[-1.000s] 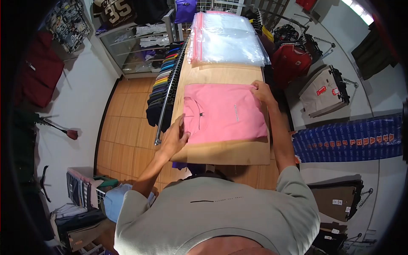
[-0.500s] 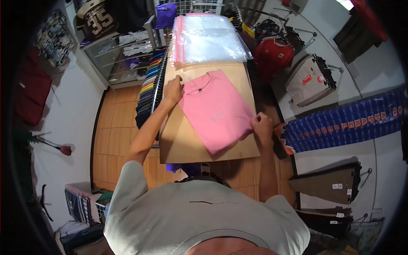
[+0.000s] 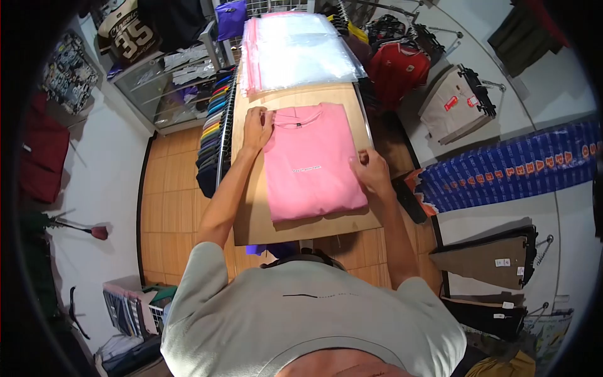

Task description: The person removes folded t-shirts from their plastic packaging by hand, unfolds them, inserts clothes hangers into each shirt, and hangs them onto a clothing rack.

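Observation:
A folded pink T-shirt point(image 3: 314, 188) lies front up on a wooden tabletop, its collar away from me and small lettering across the chest. My left hand point(image 3: 256, 130) is closed on the shirt's far left corner, the fingertips bent around the cloth. On the right side edge, about halfway down, my right hand point(image 3: 373, 171) pinches the fabric between thumb and fingers. Some of the right fingertips are hidden behind the hand.
Clear plastic bags point(image 3: 295, 53) with pink edges are stacked at the table's far end. Hanging clothes point(image 3: 213, 135) line the table's left side. A blue printed roll point(image 3: 509, 169) sticks out from the right. The wooden tabletop point(image 3: 251, 229) ends close to my body.
The pink T-shirt has turned clockwise and now lies almost square to the table. My right hand has moved left and slightly away from me with its edge; my left hand stays near the far corner.

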`<state>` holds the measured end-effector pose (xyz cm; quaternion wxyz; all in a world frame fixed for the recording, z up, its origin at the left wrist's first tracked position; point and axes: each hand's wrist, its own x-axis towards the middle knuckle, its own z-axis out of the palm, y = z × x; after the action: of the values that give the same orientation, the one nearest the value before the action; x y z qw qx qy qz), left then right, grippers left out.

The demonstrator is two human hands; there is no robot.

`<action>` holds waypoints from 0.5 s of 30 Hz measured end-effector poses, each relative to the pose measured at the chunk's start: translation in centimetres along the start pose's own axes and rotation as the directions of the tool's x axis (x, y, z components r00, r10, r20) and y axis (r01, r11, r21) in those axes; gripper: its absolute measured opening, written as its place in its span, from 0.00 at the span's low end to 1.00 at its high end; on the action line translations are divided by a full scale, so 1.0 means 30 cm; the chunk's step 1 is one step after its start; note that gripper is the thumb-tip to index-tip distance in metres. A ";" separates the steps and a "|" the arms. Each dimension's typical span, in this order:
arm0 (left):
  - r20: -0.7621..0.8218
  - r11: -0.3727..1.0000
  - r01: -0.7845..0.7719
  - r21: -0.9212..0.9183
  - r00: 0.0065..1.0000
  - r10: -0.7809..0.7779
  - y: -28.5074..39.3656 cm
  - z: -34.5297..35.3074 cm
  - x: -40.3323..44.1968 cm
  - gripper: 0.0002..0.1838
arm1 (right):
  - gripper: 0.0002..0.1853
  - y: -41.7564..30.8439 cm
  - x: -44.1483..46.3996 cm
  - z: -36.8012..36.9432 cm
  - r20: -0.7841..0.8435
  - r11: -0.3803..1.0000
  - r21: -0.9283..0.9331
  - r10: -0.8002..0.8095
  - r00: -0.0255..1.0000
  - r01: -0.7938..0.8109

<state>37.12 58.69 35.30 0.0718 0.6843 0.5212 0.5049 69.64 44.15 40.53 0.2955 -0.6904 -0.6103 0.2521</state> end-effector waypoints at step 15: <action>0.061 0.987 0.130 0.092 0.989 -0.135 0.024 -0.035 -0.031 0.12 | 0.16 -0.001 0.523 0.230 -0.175 0.915 -0.205 -0.384 0.907 0.348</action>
<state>36.83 57.18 35.68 0.0925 0.6671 0.5845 0.4526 66.74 60.40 35.94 0.3411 -0.6086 -0.7135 0.0644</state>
